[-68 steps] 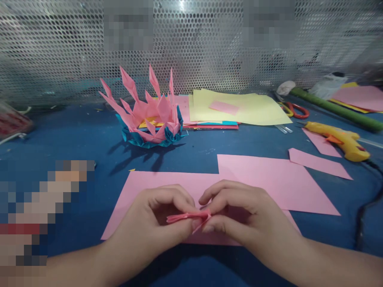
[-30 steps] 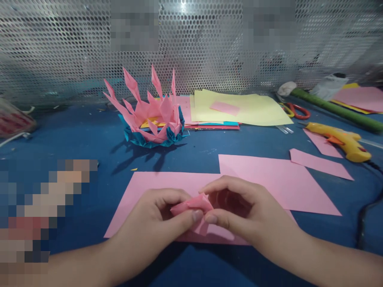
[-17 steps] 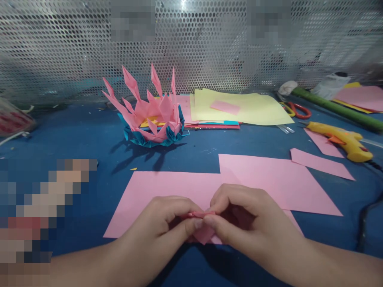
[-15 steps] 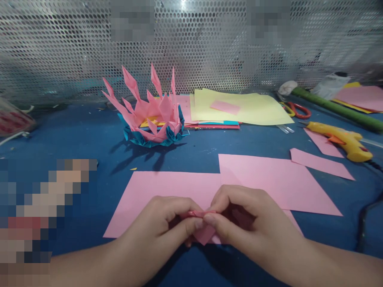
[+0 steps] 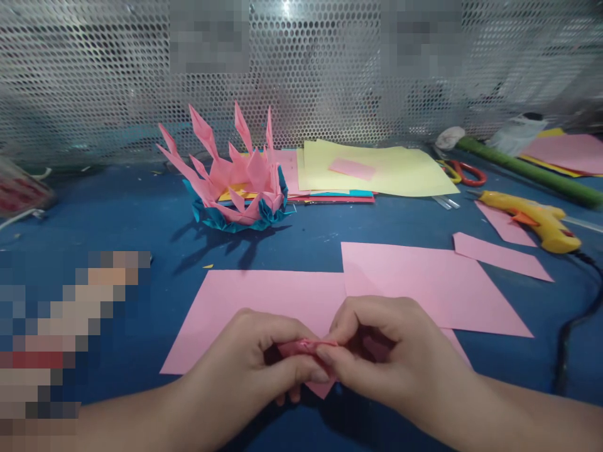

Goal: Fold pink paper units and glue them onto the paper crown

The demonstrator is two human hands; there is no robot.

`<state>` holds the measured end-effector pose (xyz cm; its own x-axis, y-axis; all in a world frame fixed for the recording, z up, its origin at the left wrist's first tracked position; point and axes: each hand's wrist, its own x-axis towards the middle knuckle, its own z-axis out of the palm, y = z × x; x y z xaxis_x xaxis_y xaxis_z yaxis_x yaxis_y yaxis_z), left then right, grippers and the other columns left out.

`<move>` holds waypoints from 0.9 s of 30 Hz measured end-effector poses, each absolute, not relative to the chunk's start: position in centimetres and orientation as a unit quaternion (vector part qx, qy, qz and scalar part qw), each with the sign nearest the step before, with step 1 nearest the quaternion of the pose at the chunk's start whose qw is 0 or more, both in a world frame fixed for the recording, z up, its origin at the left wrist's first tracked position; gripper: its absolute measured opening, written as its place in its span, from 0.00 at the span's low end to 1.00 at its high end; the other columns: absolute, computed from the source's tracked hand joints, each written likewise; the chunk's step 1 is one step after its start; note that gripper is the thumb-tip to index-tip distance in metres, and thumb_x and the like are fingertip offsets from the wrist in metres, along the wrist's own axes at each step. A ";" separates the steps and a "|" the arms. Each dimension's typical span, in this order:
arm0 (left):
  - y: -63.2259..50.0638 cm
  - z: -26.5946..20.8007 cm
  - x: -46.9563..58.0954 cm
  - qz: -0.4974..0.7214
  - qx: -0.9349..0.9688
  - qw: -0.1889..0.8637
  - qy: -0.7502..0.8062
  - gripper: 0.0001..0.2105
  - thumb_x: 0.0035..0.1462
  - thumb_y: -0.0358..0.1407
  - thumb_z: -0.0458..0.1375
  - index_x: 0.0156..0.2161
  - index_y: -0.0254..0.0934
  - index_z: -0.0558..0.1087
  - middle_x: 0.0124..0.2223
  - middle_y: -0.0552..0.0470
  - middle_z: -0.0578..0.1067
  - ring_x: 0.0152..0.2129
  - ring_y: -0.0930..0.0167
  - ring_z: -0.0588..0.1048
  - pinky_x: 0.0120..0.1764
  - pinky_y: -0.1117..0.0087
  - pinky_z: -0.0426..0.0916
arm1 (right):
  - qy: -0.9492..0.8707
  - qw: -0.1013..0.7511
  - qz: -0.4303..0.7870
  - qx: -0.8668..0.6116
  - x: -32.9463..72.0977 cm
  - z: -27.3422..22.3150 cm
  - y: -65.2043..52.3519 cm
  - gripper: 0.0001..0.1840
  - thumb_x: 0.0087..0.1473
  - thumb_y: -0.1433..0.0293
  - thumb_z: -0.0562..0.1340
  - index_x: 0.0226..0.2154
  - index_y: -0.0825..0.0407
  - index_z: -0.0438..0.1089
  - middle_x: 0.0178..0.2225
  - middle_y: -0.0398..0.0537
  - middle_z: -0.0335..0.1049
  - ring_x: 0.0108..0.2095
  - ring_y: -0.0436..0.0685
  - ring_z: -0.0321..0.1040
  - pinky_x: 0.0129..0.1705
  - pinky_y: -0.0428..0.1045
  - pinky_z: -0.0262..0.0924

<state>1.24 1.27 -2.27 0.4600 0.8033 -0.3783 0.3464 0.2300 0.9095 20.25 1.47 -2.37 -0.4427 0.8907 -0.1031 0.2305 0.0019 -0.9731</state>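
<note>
A small folded piece of pink paper (image 5: 323, 388) is pinched between both hands near the front of the blue table. My left hand (image 5: 257, 361) grips its left side, thumb in front and fingers behind. On the other side my right hand (image 5: 389, 345) pinches the upper edge between thumb and index finger. The fingers hide much of the folds. Beneath and behind the hands lie a pink sheet (image 5: 268, 292) and a second, overlapping pink sheet (image 5: 400, 267).
Behind stands a pink and blue folded-paper flower (image 5: 235, 201). Yellow sheets (image 5: 396, 169) lie on a paper stack, beside scissors (image 5: 471, 174). At right are a yellow glue gun (image 5: 532, 216) with a black cord, pink strips (image 5: 504, 256) and a green stem (image 5: 532, 172). A perforated metal screen (image 5: 306, 88) backs the table.
The folded paper has tilted and dropped slightly between my fingers. My left thumb has slid a little right and down along it. The view has shifted slightly.
</note>
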 end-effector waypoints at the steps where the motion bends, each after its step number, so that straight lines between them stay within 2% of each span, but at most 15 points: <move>1: 1.2 -2.2 1.3 0.184 0.607 0.601 0.487 0.09 0.54 0.34 0.58 0.26 0.36 0.78 0.21 0.57 0.74 0.19 0.76 0.69 0.24 0.78 0.63 | -0.646 0.297 0.549 -0.439 20.2 -2.2 1.4 0.10 0.50 0.67 0.65 0.22 0.54 0.69 0.19 0.47 0.74 0.19 0.48 0.62 0.19 0.41 0.53; 7: 1.0 -1.8 1.2 0.162 0.664 0.568 0.458 0.15 0.60 0.39 0.55 0.25 0.36 0.74 0.23 0.56 0.72 0.22 0.73 0.68 0.27 0.75 0.60 | -0.716 0.284 0.486 -0.414 20.3 -1.8 1.1 0.12 0.54 0.69 0.61 0.22 0.54 0.70 0.20 0.47 0.74 0.20 0.49 0.64 0.22 0.43 0.56; 11: 1.1 -1.9 1.1 0.170 0.664 0.577 0.445 0.16 0.61 0.41 0.55 0.24 0.36 0.73 0.23 0.57 0.70 0.23 0.73 0.67 0.27 0.75 0.60 | -0.702 0.281 0.508 -0.413 20.6 -2.0 1.1 0.12 0.57 0.69 0.60 0.24 0.53 0.72 0.21 0.45 0.74 0.22 0.50 0.66 0.25 0.44 0.59; 16: 1.1 -2.3 0.8 0.185 0.666 0.564 0.452 0.18 0.62 0.43 0.54 0.23 0.36 0.70 0.20 0.59 0.66 0.19 0.76 0.64 0.23 0.76 0.57 | -0.674 0.277 0.528 -0.437 20.6 -2.3 1.1 0.10 0.57 0.68 0.62 0.25 0.52 0.71 0.23 0.45 0.73 0.23 0.51 0.67 0.24 0.43 0.61; 19: 1.0 -2.3 0.9 0.180 0.627 0.589 0.478 0.17 0.59 0.43 0.57 0.23 0.36 0.72 0.18 0.60 0.68 0.16 0.77 0.64 0.21 0.78 0.57 | -0.686 0.282 0.529 -0.412 20.6 -2.4 1.3 0.08 0.59 0.68 0.61 0.28 0.52 0.71 0.24 0.43 0.75 0.24 0.49 0.69 0.25 0.41 0.62; 22: 1.1 -2.2 1.1 0.199 0.583 0.609 0.500 0.12 0.54 0.40 0.63 0.24 0.36 0.73 0.17 0.61 0.69 0.14 0.79 0.63 0.19 0.79 0.58 | -0.713 0.313 0.512 -0.362 20.7 -2.4 1.6 0.06 0.61 0.71 0.59 0.37 0.50 0.73 0.32 0.44 0.78 0.29 0.49 0.74 0.31 0.40 0.66; 25: 1.4 -2.0 1.2 0.259 0.541 0.628 0.496 0.05 0.49 0.32 0.66 0.26 0.37 0.75 0.20 0.61 0.74 0.17 0.79 0.68 0.21 0.82 0.62 | -0.747 0.336 0.466 -0.334 20.9 -2.4 1.9 0.10 0.61 0.76 0.57 0.41 0.49 0.73 0.36 0.42 0.79 0.34 0.47 0.75 0.36 0.39 0.66; 27: 1.6 -1.9 1.3 0.290 0.508 0.652 0.481 0.05 0.46 0.29 0.68 0.28 0.39 0.77 0.23 0.61 0.76 0.21 0.77 0.72 0.25 0.81 0.67 | -0.757 0.343 0.442 -0.337 21.1 -2.3 2.1 0.13 0.60 0.79 0.57 0.40 0.48 0.73 0.36 0.40 0.79 0.34 0.46 0.74 0.37 0.38 0.65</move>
